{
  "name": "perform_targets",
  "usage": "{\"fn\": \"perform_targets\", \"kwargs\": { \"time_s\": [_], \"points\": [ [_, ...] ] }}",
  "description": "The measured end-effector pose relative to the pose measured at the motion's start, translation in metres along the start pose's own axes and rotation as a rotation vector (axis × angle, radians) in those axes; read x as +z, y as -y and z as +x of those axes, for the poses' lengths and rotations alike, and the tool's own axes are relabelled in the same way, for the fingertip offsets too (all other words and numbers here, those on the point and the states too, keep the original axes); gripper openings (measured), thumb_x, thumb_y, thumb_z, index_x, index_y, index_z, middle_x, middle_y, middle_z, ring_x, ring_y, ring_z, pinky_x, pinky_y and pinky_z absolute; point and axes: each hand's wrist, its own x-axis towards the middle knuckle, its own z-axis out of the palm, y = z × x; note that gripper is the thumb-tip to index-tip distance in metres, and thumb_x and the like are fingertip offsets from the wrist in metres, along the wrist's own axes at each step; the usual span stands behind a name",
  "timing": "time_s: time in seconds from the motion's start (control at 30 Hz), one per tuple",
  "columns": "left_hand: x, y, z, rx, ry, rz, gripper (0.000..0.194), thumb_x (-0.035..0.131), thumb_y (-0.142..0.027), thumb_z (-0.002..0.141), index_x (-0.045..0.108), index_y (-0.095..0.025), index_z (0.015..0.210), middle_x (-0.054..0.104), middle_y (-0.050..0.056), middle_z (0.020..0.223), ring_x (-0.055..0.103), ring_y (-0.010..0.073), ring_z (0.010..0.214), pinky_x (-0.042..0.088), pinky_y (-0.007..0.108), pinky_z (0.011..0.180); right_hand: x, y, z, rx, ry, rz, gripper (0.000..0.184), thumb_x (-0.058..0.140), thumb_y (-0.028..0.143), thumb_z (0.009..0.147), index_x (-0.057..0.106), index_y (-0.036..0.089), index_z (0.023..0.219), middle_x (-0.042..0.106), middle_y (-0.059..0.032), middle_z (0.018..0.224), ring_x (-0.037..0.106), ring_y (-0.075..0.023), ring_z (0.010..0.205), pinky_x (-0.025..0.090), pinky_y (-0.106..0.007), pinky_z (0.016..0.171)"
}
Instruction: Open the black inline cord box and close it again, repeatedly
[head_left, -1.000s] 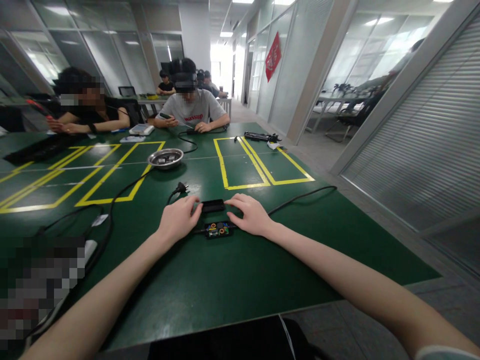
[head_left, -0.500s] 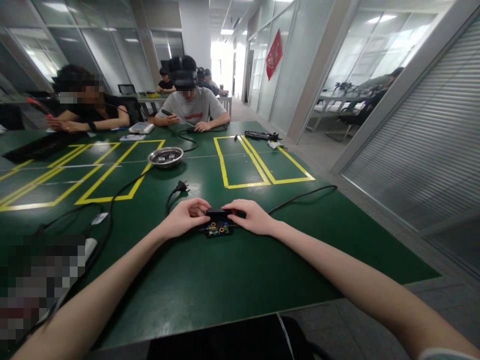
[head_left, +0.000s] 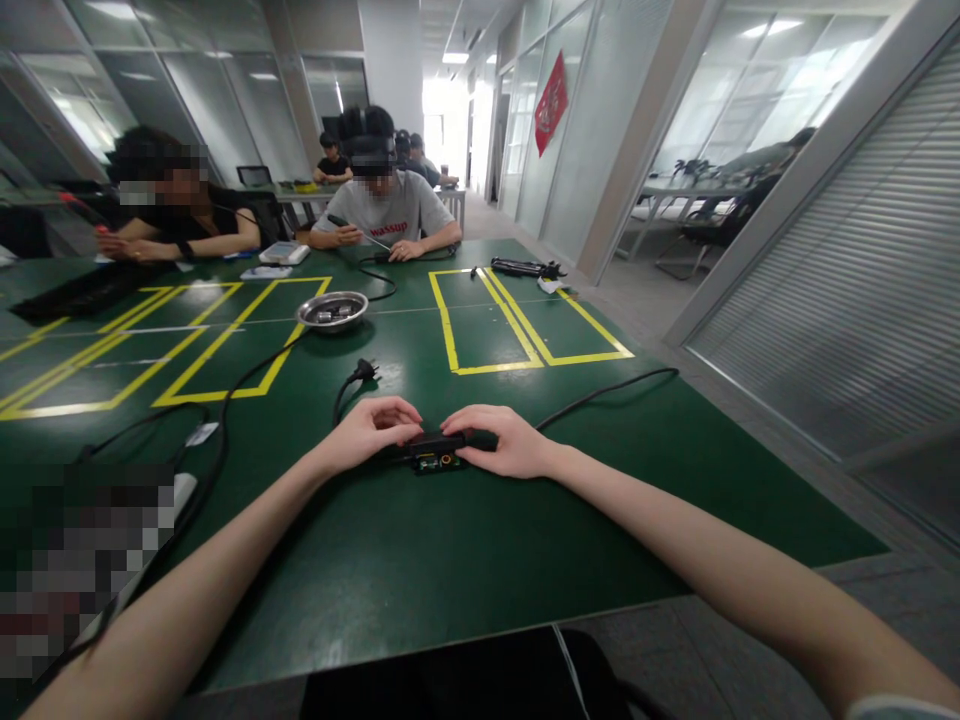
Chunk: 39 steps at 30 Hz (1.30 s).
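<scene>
A small circuit board with copper-ringed coils lies in a black casing on the green table. Just above and behind its front edge is a black plastic cover, hiding the rear of the board. My left hand pinches the cover's left end between thumb and fingers. At the other end my right hand grips it the same way, fingertips along the top. Whether the cover touches the casing all round cannot be made out. A black power cord runs off behind my right hand.
Beyond my left hand lies a black plug. A metal bowl holding small metal parts stands farther back. Yellow tape marks rectangles on the table. Two people sit across it, one with a screwdriver. A black folded tripod lies far right.
The black cover has come down and toward me over the circuit board, so less of the board shows. Both hands keep hold of it, the right fingers shifted slightly left.
</scene>
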Motion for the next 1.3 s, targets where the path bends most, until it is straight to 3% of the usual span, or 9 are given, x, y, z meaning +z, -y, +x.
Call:
{"fn": "perform_targets", "kwargs": {
  "time_s": [0.27, 0.43, 0.53, 0.73, 0.87, 1.03, 1.17, 1.3],
  "points": [
    [0.005, 0.003, 0.0, 0.022, 0.034, 0.05, 0.042, 0.084, -0.051, 0.071, 0.07, -0.015, 0.087, 0.075, 0.005, 0.079, 0.07, 0.0183, 0.073, 0.058, 0.033, 0.075, -0.001, 0.004, 0.0, -0.056, 0.039, -0.037, 0.023, 0.074, 0.023, 0.086, 0.07, 0.021, 0.109, 0.075, -0.0108, 0.113, 0.071, -0.0233, 0.106, 0.057, -0.04, 0.096],
    [0.008, -0.001, -0.003, 0.079, 0.07, 0.224, 0.041, 0.081, -0.053, 0.075, 0.073, -0.015, 0.09, 0.072, 0.002, 0.077, 0.062, 0.0148, 0.067, 0.049, 0.026, 0.063, -0.002, 0.004, 0.001, -0.079, 0.052, -0.051, 0.023, 0.075, 0.022, 0.085, 0.069, 0.022, 0.107, 0.073, -0.0108, 0.114, 0.069, -0.0235, 0.106, 0.057, -0.041, 0.095],
    [0.01, -0.005, -0.005, 0.115, 0.073, 0.303, 0.042, 0.082, -0.054, 0.074, 0.075, -0.016, 0.094, 0.072, 0.002, 0.081, 0.061, 0.0155, 0.07, 0.047, 0.026, 0.064, -0.002, 0.005, 0.001, -0.072, 0.063, -0.052, 0.023, 0.076, 0.023, 0.085, 0.068, 0.021, 0.107, 0.072, -0.0102, 0.112, 0.068, -0.0233, 0.106, 0.056, -0.04, 0.095],
    [0.011, -0.008, -0.006, 0.174, 0.071, 0.446, 0.04, 0.074, -0.054, 0.082, 0.076, -0.017, 0.095, 0.071, 0.002, 0.081, 0.057, 0.0159, 0.07, 0.042, 0.026, 0.065, -0.001, 0.006, 0.001, -0.001, 0.115, -0.097, 0.034, 0.074, 0.027, 0.088, 0.066, 0.018, 0.12, 0.072, -0.0112, 0.111, 0.066, -0.0246, 0.102, 0.054, -0.04, 0.091],
    [0.012, -0.009, -0.005, 0.197, 0.113, 0.549, 0.038, 0.069, -0.054, 0.088, 0.076, -0.018, 0.096, 0.069, 0.004, 0.088, 0.06, 0.0176, 0.075, 0.041, 0.026, 0.067, -0.001, 0.004, 0.002, 0.078, 0.131, -0.054, 0.026, 0.072, 0.032, 0.093, 0.071, 0.017, 0.114, 0.072, -0.0105, 0.107, 0.065, -0.0236, 0.101, 0.053, -0.039, 0.092],
    [0.016, -0.011, -0.005, 0.183, 0.125, 0.791, 0.036, 0.063, -0.055, 0.092, 0.067, -0.019, 0.089, 0.068, 0.003, 0.084, 0.062, 0.0191, 0.075, 0.038, 0.026, 0.063, -0.003, 0.005, 0.003, 0.195, 0.167, 0.04, 0.036, 0.081, 0.034, 0.087, 0.071, 0.015, 0.116, 0.067, -0.0054, 0.1, 0.06, -0.0167, 0.083, 0.052, -0.031, 0.077],
    [0.017, -0.015, -0.005, 0.155, 0.169, 0.928, 0.045, 0.059, -0.061, 0.093, 0.059, -0.019, 0.075, 0.065, 0.002, 0.072, 0.058, 0.0181, 0.064, 0.03, 0.026, 0.057, -0.004, 0.006, 0.002, 0.191, 0.162, 0.054, 0.052, 0.084, 0.036, 0.083, 0.067, 0.016, 0.128, 0.063, -0.0032, 0.097, 0.058, -0.0163, 0.081, 0.05, -0.03, 0.075],
    [0.016, -0.017, -0.006, 0.197, 0.184, 0.896, 0.049, 0.063, -0.065, 0.088, 0.054, -0.02, 0.071, 0.06, -0.001, 0.066, 0.056, 0.0167, 0.06, 0.027, 0.026, 0.056, -0.003, 0.008, 0.002, 0.168, 0.214, -0.026, 0.04, 0.082, 0.036, 0.084, 0.069, 0.017, 0.117, 0.066, -0.0055, 0.1, 0.061, -0.0198, 0.088, 0.049, -0.032, 0.079]
  ]
}}
